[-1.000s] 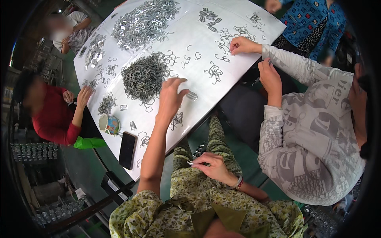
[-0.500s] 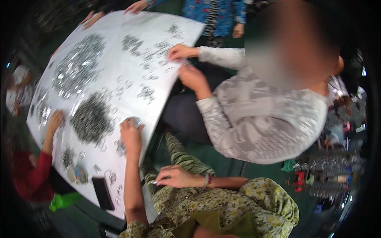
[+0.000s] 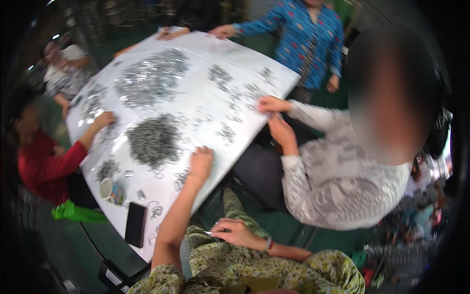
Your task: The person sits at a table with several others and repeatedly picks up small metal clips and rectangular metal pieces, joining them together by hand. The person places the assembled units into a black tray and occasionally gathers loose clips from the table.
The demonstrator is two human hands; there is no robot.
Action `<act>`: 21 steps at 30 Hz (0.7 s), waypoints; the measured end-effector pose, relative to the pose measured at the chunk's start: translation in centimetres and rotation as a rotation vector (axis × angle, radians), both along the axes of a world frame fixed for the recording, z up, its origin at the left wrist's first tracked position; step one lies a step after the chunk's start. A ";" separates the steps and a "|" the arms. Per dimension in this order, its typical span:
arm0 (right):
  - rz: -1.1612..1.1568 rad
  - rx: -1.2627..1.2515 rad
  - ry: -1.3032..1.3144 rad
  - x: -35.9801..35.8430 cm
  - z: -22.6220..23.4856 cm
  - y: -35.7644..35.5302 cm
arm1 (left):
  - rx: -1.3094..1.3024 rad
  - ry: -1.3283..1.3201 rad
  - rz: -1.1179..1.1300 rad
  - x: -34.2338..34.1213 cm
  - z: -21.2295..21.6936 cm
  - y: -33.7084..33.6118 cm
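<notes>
Over the white tabletop (image 3: 245,54), near its right edge, my left hand (image 3: 201,162) reaches out with its fingers bent down and together. Its fingertips are hidden, so what they hold cannot be made out. My right hand (image 3: 238,232) is low over my lap, thumb and fingers pinched on a small silvery metal piece (image 3: 209,232). Beside my left wrist lies a small cluster of metal loops (image 3: 181,179). A dense dark heap of small metal parts (image 3: 153,140) rests left of that hand. Farther back spreads a larger heap of shiny metal pieces (image 3: 151,77).
A black phone (image 3: 135,224), a cup (image 3: 105,188) and a colourful container (image 3: 117,194) stand at the near left. A person in grey and white (image 3: 338,181) works close on my right. Others sit or stand around: a red sleeve (image 3: 63,166) left, a blue patterned shirt (image 3: 303,44) behind.
The whole view has shifted, so the table sits farther right and lower. A shiny bit at my left fingertips no longer shows. My right hand keeps its metal piece over my lap.
</notes>
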State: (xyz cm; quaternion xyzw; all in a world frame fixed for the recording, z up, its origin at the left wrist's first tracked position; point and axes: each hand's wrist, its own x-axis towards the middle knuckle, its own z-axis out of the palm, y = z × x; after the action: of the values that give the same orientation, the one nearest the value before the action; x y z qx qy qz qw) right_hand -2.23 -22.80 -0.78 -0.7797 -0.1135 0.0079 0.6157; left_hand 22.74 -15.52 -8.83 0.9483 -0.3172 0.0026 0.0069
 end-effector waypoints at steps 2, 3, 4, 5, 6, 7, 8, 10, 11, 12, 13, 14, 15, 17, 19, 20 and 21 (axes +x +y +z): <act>-0.050 0.022 0.029 0.0 0.2 -0.3 | -0.031 0.018 -0.026 -0.9 1.1 -1.1; -0.037 0.040 -0.012 0.1 0.1 -0.2 | -0.115 0.035 0.014 -1.3 1.5 -0.2; -0.009 0.060 -0.012 0.4 0.0 0.0 | -0.139 0.079 0.043 -1.2 1.3 0.6; -0.007 0.040 0.009 0.4 0.3 0.2 | -0.198 0.132 0.073 -1.5 1.6 0.9; -0.007 0.021 0.024 0.4 0.8 0.3 | -0.210 0.102 0.090 -1.6 1.0 1.2; -0.015 0.002 0.038 0.3 1.3 0.4 | -0.221 0.072 0.099 -1.6 0.5 1.3; -0.028 0.024 0.086 0.1 1.3 0.4 | -0.264 -0.045 0.085 -1.6 0.7 1.2; -0.033 0.034 0.070 0.2 1.3 0.4 | -0.328 -0.246 0.053 -2.2 0.6 1.0; -0.023 0.052 0.064 0.0 1.3 0.6 | -0.343 -0.261 0.046 -2.5 1.0 1.4; -0.009 0.042 0.076 -0.2 1.2 0.7 | -0.355 -0.254 0.036 -2.9 1.5 1.7; 0.008 0.032 0.087 0.0 1.3 0.8 | -0.366 -0.250 0.028 -3.1 2.2 2.0; 0.007 0.024 0.065 0.0 1.5 1.0 | -0.442 -0.115 0.074 -3.8 2.8 2.1; 0.017 0.015 -0.008 0.0 1.1 1.2 | -0.515 0.021 0.123 -4.4 3.7 2.4; 0.020 0.029 -0.035 0.0 1.0 1.7 | -0.619 0.102 0.155 -5.8 4.5 3.7; -0.003 0.026 0.030 -0.4 0.9 1.7 | -0.688 0.081 0.159 -8.1 6.6 6.3; -0.045 -0.022 0.006 -0.8 1.5 1.7 | -0.782 0.107 0.148 -9.4 8.1 7.8; -0.017 0.029 -0.029 -0.7 0.9 1.8 | -0.820 0.068 0.166 -10.5 8.8 10.5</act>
State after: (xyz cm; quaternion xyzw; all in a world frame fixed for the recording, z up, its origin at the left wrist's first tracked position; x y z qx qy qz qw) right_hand -2.92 -21.01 0.10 -0.7716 -0.1159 -0.0105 0.6253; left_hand 12.27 -4.97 -0.03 0.8889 -0.2120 0.0981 0.3941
